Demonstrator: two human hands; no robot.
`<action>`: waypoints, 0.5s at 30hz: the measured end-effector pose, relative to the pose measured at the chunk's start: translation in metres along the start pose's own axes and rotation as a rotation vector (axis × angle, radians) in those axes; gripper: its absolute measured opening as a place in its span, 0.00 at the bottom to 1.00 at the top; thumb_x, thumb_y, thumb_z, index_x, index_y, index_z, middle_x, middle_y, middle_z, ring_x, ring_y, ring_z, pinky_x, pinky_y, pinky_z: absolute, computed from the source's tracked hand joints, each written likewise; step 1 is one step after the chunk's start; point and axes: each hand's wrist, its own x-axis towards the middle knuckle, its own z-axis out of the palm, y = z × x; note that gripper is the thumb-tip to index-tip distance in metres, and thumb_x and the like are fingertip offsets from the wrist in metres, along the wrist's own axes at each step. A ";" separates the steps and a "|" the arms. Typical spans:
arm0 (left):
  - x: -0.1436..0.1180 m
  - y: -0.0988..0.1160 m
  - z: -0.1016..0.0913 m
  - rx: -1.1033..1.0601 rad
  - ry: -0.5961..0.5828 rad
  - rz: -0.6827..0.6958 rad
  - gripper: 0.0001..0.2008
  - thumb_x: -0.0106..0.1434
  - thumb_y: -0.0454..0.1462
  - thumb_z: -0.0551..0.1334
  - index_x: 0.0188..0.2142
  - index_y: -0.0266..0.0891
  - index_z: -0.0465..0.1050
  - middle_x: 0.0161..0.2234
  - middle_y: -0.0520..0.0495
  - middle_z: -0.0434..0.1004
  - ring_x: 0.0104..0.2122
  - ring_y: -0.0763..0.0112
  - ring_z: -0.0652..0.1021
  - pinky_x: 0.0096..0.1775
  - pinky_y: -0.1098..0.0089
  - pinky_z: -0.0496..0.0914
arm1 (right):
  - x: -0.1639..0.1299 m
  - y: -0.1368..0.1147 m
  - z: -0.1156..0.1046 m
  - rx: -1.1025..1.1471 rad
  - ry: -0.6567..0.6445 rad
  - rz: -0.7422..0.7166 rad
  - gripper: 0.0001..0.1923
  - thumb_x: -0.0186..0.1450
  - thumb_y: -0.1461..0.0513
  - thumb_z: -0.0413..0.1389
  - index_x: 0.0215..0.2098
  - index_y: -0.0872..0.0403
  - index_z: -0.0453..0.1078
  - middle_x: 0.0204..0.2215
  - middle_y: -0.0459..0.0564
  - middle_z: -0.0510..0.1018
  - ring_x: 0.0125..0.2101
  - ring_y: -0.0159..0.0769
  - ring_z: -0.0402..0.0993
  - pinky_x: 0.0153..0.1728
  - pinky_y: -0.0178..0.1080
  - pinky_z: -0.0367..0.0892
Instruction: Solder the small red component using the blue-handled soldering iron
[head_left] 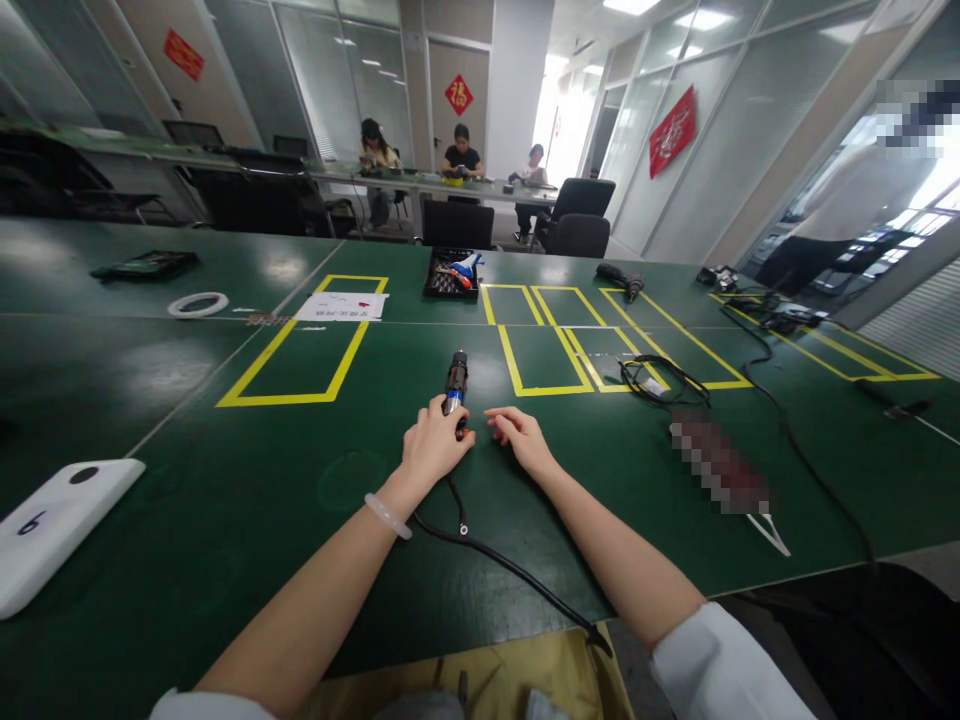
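Observation:
My left hand point(436, 442) is closed around the body of a corded electric screwdriver point(457, 374). The tool lies low over the green table with its dark tip pointing away from me, and a blue band shows just beyond my fingers. Its black cable point(517, 570) runs from under my left wrist toward the table's front edge. Just right of the tool, my right hand point(523, 438) has its fingers apart and loosely bent, holding nothing. A small gap separates it from my left hand.
Ahead stands a black box point(433, 288) of small parts with a blue-and-white tool on top. Right of it are a black corded tool point(621, 280) and a coiled cable point(664, 378). Leftward lie a paper sign point(341, 307), tape roll point(198, 304) and white case point(71, 520). People sit beyond.

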 end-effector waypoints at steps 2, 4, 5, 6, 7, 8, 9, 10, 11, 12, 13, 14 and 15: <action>-0.002 -0.011 -0.004 0.011 -0.001 -0.008 0.17 0.59 0.48 0.59 0.47 0.50 0.71 0.59 0.43 0.58 0.49 0.52 0.70 0.44 0.54 0.70 | 0.001 0.001 -0.002 0.046 -0.008 0.012 0.15 0.63 0.55 0.52 0.42 0.54 0.74 0.33 0.49 0.75 0.26 0.29 0.69 0.25 0.32 0.64; -0.004 -0.026 -0.010 0.026 -0.005 -0.026 0.17 0.59 0.48 0.59 0.47 0.50 0.71 0.59 0.44 0.58 0.49 0.52 0.69 0.45 0.53 0.70 | 0.001 0.002 -0.003 0.067 -0.013 0.011 0.15 0.62 0.55 0.53 0.41 0.55 0.74 0.33 0.49 0.75 0.26 0.29 0.69 0.25 0.32 0.64; -0.005 -0.033 -0.014 0.034 -0.012 -0.034 0.17 0.59 0.49 0.58 0.47 0.50 0.71 0.59 0.44 0.58 0.50 0.52 0.69 0.45 0.54 0.70 | 0.001 0.002 -0.004 0.072 -0.011 0.010 0.15 0.62 0.55 0.53 0.41 0.55 0.74 0.33 0.49 0.76 0.26 0.29 0.69 0.25 0.32 0.64; -0.006 -0.042 -0.018 0.040 -0.022 -0.043 0.18 0.59 0.49 0.58 0.47 0.50 0.71 0.59 0.44 0.57 0.50 0.52 0.69 0.46 0.54 0.70 | 0.001 0.002 -0.004 0.074 -0.013 0.012 0.15 0.62 0.55 0.53 0.41 0.55 0.74 0.33 0.49 0.76 0.26 0.29 0.69 0.25 0.33 0.64; -0.007 -0.051 -0.022 0.045 -0.034 -0.053 0.18 0.59 0.49 0.58 0.48 0.50 0.71 0.60 0.44 0.57 0.51 0.52 0.69 0.46 0.54 0.70 | 0.000 0.001 -0.004 0.073 -0.015 0.012 0.15 0.62 0.55 0.53 0.40 0.55 0.74 0.32 0.49 0.76 0.26 0.29 0.69 0.25 0.33 0.64; -0.007 -0.061 -0.026 0.047 -0.048 -0.065 0.18 0.59 0.49 0.57 0.48 0.50 0.71 0.60 0.44 0.57 0.51 0.52 0.69 0.46 0.54 0.70 | 0.000 0.001 -0.004 0.073 -0.016 0.012 0.14 0.62 0.55 0.53 0.40 0.55 0.74 0.32 0.49 0.76 0.26 0.29 0.70 0.26 0.33 0.64; -0.008 -0.072 -0.030 0.047 -0.062 -0.078 0.19 0.59 0.49 0.57 0.49 0.51 0.70 0.61 0.45 0.56 0.52 0.52 0.68 0.47 0.54 0.69 | 0.000 0.001 -0.005 0.075 -0.018 0.012 0.14 0.62 0.56 0.53 0.40 0.55 0.74 0.32 0.49 0.76 0.25 0.29 0.70 0.26 0.33 0.64; -0.008 -0.084 -0.034 0.046 -0.076 -0.091 0.19 0.59 0.50 0.57 0.49 0.51 0.70 0.61 0.45 0.55 0.52 0.51 0.68 0.47 0.53 0.69 | 0.000 0.001 -0.005 0.076 -0.018 0.014 0.14 0.62 0.56 0.53 0.39 0.55 0.74 0.32 0.49 0.76 0.25 0.29 0.70 0.26 0.33 0.64; -0.008 -0.096 -0.036 0.047 -0.085 -0.102 0.20 0.60 0.50 0.56 0.50 0.52 0.70 0.62 0.46 0.54 0.53 0.51 0.67 0.48 0.53 0.68 | 0.000 0.001 -0.005 0.079 -0.017 0.016 0.14 0.61 0.56 0.54 0.39 0.56 0.74 0.32 0.49 0.76 0.25 0.29 0.70 0.26 0.33 0.64; -0.008 -0.109 -0.039 0.052 -0.093 -0.111 0.20 0.60 0.50 0.56 0.51 0.52 0.69 0.62 0.46 0.54 0.53 0.50 0.66 0.49 0.52 0.67 | 0.000 0.001 -0.006 0.083 -0.015 0.019 0.14 0.61 0.55 0.54 0.39 0.56 0.74 0.32 0.49 0.76 0.25 0.29 0.70 0.25 0.33 0.64; -0.008 -0.123 -0.041 0.059 -0.097 -0.120 0.21 0.60 0.50 0.55 0.51 0.53 0.69 0.62 0.46 0.54 0.54 0.50 0.66 0.50 0.52 0.66 | 0.000 0.001 -0.006 0.087 -0.014 0.022 0.14 0.61 0.55 0.54 0.39 0.56 0.74 0.32 0.49 0.76 0.25 0.29 0.70 0.25 0.33 0.65; -0.009 -0.137 -0.042 0.069 -0.097 -0.134 0.21 0.60 0.50 0.55 0.52 0.53 0.69 0.62 0.46 0.54 0.55 0.50 0.65 0.51 0.52 0.66 | 0.000 0.000 -0.006 0.091 -0.013 0.024 0.14 0.61 0.55 0.54 0.39 0.56 0.74 0.32 0.49 0.76 0.25 0.29 0.70 0.25 0.33 0.65; -0.009 -0.150 -0.044 0.082 -0.095 -0.148 0.22 0.60 0.50 0.55 0.52 0.53 0.68 0.62 0.46 0.54 0.55 0.51 0.65 0.52 0.52 0.65 | 0.000 0.000 -0.007 0.095 -0.013 0.026 0.14 0.61 0.55 0.54 0.38 0.55 0.74 0.32 0.49 0.76 0.25 0.28 0.70 0.25 0.33 0.65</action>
